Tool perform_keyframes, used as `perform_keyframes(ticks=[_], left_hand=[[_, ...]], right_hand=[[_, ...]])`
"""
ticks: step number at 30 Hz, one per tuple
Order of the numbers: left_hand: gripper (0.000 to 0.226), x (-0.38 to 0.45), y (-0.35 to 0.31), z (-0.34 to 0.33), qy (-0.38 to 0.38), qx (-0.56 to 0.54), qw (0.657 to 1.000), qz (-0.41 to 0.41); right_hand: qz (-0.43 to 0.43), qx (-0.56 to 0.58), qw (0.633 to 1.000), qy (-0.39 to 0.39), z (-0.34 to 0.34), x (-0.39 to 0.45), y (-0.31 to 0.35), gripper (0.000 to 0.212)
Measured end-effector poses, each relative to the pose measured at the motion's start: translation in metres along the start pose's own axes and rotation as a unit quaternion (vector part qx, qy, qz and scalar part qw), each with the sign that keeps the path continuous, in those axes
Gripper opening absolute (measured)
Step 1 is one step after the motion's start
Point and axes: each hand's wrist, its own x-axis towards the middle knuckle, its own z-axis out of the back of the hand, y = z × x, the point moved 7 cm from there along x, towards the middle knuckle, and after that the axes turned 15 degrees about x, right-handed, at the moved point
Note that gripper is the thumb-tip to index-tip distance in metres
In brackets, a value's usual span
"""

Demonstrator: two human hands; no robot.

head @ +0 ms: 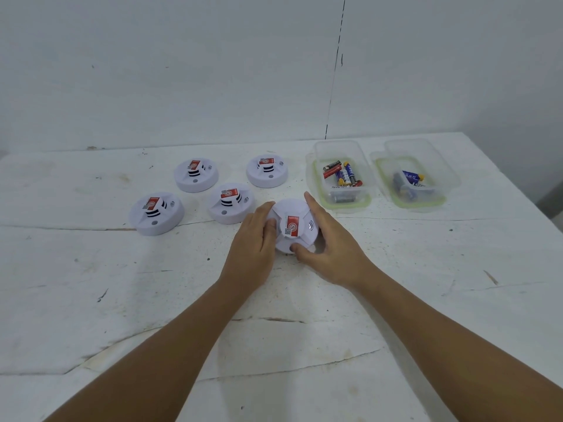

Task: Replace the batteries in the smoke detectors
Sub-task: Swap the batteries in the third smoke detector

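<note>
five smoke detectors point(231, 203) | two battery tubs point(341, 175) | both hands point(254, 239) grip one

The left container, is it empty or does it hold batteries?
It holds batteries. Through the clear wall of the left container several batteries show, red, black and blue, lying loose in a pile.

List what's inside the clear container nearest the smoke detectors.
The container holds loose batteries, red, black and blue-and-yellow, piled together. Those underneath are partly covered, so no exact count.
</note>
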Motion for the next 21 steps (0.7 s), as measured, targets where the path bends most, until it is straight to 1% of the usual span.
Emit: perform_keyframes(ticks=[5, 14, 21], left_hand=[[0.052, 0.0002, 0.0001, -0.0004, 0.003, -0.002, 1.000, 0.003], [0.042, 0.0012, 0.0010, -0.0018, 0.003, 0.007, 1.000, 0.000], [0.047, 0.0008, 0.0005, -0.0014, 0.000, 0.000, 1.000, -0.002]], right_hand=[[-0.002, -0.002, 1.000, -0.003, 0.0003, -0.0002, 0.0004, 0.098], [-0.001, -0.006, 1.000, -0.003, 0.0003, 0.0003, -0.0005, 0.098], [-0.002, -0.002, 1.000, -0.001, -0.0001, 0.0005, -0.0008, 0.098]])
